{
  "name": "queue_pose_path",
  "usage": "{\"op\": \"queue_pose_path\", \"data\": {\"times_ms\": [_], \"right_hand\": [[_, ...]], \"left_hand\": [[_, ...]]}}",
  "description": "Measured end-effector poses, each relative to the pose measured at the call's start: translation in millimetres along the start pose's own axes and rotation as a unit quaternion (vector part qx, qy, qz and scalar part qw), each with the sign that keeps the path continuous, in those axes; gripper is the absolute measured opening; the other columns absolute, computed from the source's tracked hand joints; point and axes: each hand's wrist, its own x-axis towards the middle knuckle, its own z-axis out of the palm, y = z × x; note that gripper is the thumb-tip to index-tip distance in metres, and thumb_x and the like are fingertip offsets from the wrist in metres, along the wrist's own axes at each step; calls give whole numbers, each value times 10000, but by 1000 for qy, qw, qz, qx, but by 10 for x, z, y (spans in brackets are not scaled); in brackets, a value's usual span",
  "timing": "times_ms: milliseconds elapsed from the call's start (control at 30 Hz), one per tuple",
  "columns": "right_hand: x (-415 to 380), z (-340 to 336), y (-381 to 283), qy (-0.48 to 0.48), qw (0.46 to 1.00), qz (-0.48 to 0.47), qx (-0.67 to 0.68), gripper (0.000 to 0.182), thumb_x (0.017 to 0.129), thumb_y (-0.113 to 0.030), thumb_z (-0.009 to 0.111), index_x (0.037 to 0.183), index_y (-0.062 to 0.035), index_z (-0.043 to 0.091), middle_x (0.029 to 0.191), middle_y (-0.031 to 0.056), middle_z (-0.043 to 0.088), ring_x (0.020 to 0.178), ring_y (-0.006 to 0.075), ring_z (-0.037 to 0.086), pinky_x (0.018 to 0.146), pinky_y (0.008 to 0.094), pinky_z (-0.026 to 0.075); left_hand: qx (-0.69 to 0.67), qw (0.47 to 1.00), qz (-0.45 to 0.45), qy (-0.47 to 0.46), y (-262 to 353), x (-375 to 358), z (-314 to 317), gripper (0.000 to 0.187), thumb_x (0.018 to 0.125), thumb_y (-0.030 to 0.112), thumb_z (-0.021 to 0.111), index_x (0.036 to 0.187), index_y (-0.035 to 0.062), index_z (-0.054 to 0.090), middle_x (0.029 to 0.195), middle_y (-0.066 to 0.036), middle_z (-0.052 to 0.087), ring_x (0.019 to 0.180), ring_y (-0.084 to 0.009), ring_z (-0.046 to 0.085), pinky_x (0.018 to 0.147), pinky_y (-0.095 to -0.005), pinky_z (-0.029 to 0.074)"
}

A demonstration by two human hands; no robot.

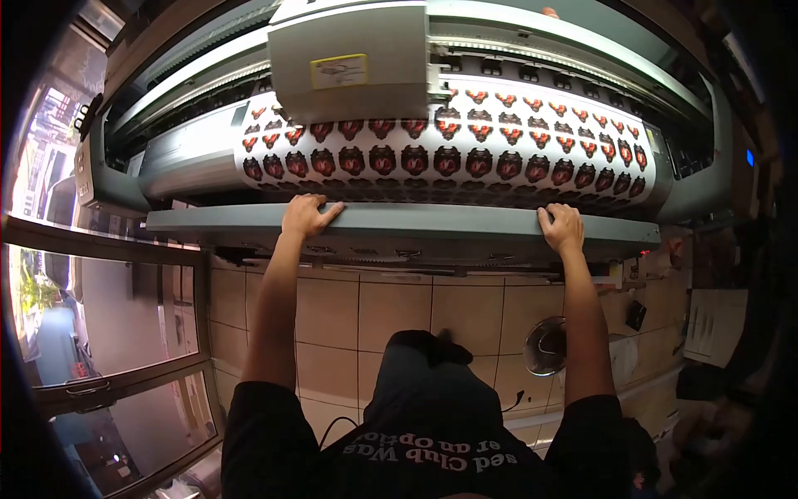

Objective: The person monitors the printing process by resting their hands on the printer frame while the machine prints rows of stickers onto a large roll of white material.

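Note:
A wide printer holds a white sheet (382,160) printed with rows of red and black emblems. Over the sheet's upper left part stands the grey print carriage (349,66), with a yellow-framed label on its front. Along the printer's front runs a long grey bar (432,218). My left hand (307,216) rests on the bar's left part, its fingers curled over the far edge and the thumb apart. My right hand (563,226) lies on the right part of the same bar, fingers bent over the edge. The sheet curves down behind the bar.
Glass doors with dark frames (120,387) stand on the left. Below the bar is a tiled floor (324,316), with a round metal object (544,346) near my right forearm and a black cable. A small part of someone's skin shows beyond the printer's top edge.

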Motion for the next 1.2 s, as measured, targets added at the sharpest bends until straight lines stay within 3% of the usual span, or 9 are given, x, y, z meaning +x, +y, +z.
{"op": "queue_pose_path", "data": {"times_ms": [200, 400, 600, 667, 800, 933, 967, 1000, 1200], "right_hand": [[-8, 32, 17, 6, 999, -2, -32, 364, 923, -392, 600, 850, -49, 700, 857, 150, 666, 893, 372, 604, 834, 478, 470], [-2, 149, 140, 49, 998, -33, -25, 316, 929, -353, 600, 883, -57, 698, 899, 182, 674, 900, 393, 612, 811, 502, 484], [12, 197, 127, 73, 996, -40, -10, 355, 939, -352, 580, 863, -31, 710, 891, 171, 689, 895, 387, 625, 814, 504, 489], [19, 235, 125, 72, 997, -31, -25, 369, 946, -353, 574, 852, -25, 713, 886, 163, 693, 892, 380, 628, 812, 497, 497], [-38, 296, 59, 124, 990, -59, -15, 332, 971, -317, 549, 892, -34, 704, 877, 173, 692, 890, 395, 625, 897, 499, 473], [-163, 397, 10, 167, 982, -78, -40, 315, 991, -309, 512, 1042, -44, 673, 1060, 133, 692, 1098, 328, 609, 1064, 529, 394], [-212, 409, -18, 105, 993, -25, -53, 363, 1003, -332, 495, 1200, -59, 629, 1272, 139, 624, 1280, 324, 515, 1141, 558, 310], [-260, 411, -45, 108, 992, -25, -53, 363, 1003, -332, 495, 1200, -59, 629, 1272, 139, 624, 1280, 324, 515, 1141, 558, 310], [-448, 563, -156, 81, 992, 15, -96, 581, 1035, -421, 420, 1522, -105, 410, 1575, 204, 364, 1463, 432, 302, 1196, 606, 191]], "left_hand": [[-19, 1000, -6, -14, -14, 7, -7, 675, 886, 679, 523, 1015, 67, 777, 1058, -199, 724, 1064, -390, 632, 991, -443, 463], [-69, 992, 15, 101, -52, -18, 104, 553, 903, 564, 566, 899, 46, 761, 901, -217, 711, 901, -405, 665, 840, -477, 512], [-44, 982, 33, 183, -71, -48, 282, 433, 917, 451, 582, 879, 53, 750, 882, -188, 717, 886, -393, 666, 844, -472, 511], [-19, 977, 50, 206, -42, -52, 339, 404, 921, 443, 567, 905, 91, 765, 918, -147, 729, 934, -347, 668, 920, -456, 479], [35, 977, 43, 204, 423, -167, 540, 492, 928, 488, 514, 1222, 129, 676, 1236, -105, 662, 1238, -269, 540, 1131, -461, 295], [18, 979, 20, 203, 545, -183, 632, 562, 926, 555, 532, 1257, 115, 642, 1282, -113, 632, 1286, -277, 507, 1174, -514, 244], [19, 978, 22, 206, 533, -183, 624, 562, 926, 555, 532, 1257, 115, 642, 1282, -113, 632, 1286, -277, 507, 1174, -514, 244], [19, 981, 28, 189, 513, -184, 603, 577, 927, 578, 527, 1258, 118, 638, 1290, -117, 626, 1289, -283, 504, 1170, -522, 249], [43, 983, 25, 176, 442, -87, 723, 638, 936, 622, 493, 1307, 115, 600, 1378, -151, 571, 1334, -328, 462, 1163, -543, 248]]}}
